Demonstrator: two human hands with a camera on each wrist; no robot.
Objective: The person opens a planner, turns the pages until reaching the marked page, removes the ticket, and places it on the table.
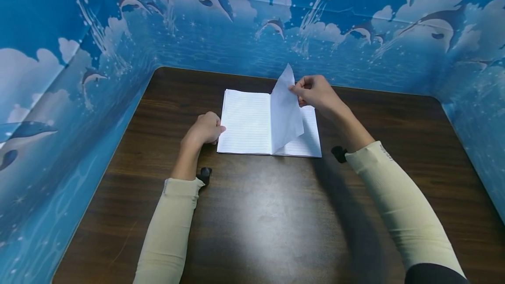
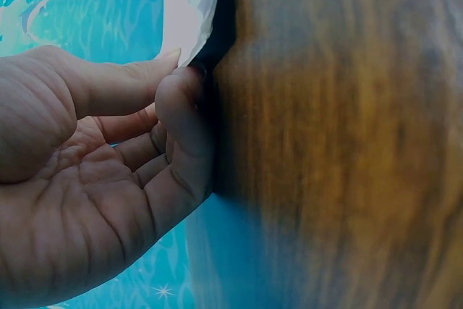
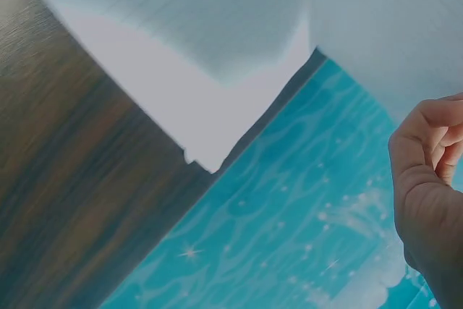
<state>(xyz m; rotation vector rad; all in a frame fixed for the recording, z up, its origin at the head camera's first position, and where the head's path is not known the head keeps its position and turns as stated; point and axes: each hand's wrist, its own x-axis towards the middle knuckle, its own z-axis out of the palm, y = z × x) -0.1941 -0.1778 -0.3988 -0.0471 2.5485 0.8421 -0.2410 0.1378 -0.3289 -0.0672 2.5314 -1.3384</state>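
A lined notebook (image 1: 246, 122) lies spread on the brown table, its fold running down the middle. One sheet (image 1: 285, 113) stands raised from the fold, over the right-hand page. My right hand (image 1: 315, 93) pinches that sheet near its upper outer edge between thumb and fingers. At the notebook's left edge, my left hand (image 1: 205, 128) grips the page edge, thumb on top and curled index finger beneath. The left wrist view shows this pinch on the white paper (image 2: 192, 5) closely. In the right wrist view, the right hand (image 3: 430, 179) is partly cut off by the frame.
The dark wooden table (image 1: 252, 218) has rounded far corners. A blue cloth (image 1: 236, 51) printed with dolphins and clouds hangs behind it and along both sides. Small black pieces (image 1: 205, 175) sit at the cuffs of the pale sleeves (image 1: 402, 205).
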